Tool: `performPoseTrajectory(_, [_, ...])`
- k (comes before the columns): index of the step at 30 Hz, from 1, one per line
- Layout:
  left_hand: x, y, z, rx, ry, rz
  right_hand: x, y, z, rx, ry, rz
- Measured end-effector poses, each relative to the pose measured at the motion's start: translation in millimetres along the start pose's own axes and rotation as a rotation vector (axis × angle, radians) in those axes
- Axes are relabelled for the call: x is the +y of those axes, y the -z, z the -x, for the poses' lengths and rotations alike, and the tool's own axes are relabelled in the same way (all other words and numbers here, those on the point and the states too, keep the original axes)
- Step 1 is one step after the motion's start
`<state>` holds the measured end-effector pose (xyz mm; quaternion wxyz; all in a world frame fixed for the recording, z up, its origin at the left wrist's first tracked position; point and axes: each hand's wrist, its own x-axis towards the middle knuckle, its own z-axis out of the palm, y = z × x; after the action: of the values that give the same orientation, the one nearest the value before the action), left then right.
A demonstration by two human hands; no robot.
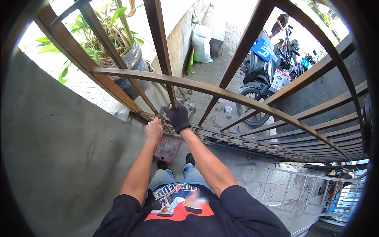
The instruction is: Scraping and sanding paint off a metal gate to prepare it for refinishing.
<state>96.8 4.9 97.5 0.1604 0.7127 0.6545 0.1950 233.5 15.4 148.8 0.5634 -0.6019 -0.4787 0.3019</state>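
Observation:
A brown metal grille (221,93) with upright bars and a curved crossbar stands in front of me. My right hand (178,117), in a dark glove, is wrapped round the lower part of one upright bar (160,35). Just left of it, my bare left hand (153,130) is closed, its fingers pinched on a thin grey piece (161,112) whose kind I cannot make out. That piece reaches up beside the same bar, close to the gloved fingers. The far side of the bar is hidden by my right hand.
A reddish plastic box (168,148) lies on the floor by my feet. A grey wall (59,130) rises at my left. Beyond the grille are a potted plant (132,59), a white sack (202,43), parked motorbikes (272,63) and a person (280,23). A metal frame (292,185) lies at right.

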Motion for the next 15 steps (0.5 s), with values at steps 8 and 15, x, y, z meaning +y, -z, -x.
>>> performPoseTrajectory(8, [-4.0,4.9,-3.6,0.035,-0.006,0.043,-83.4,8.9,-18.9,0.05,0.279,-0.043])
performPoseTrajectory(15, [-8.8,1.5,-6.0,-0.033,-0.027,0.038,-5.9,-7.4,-1.8,0.077,-0.167,0.078])
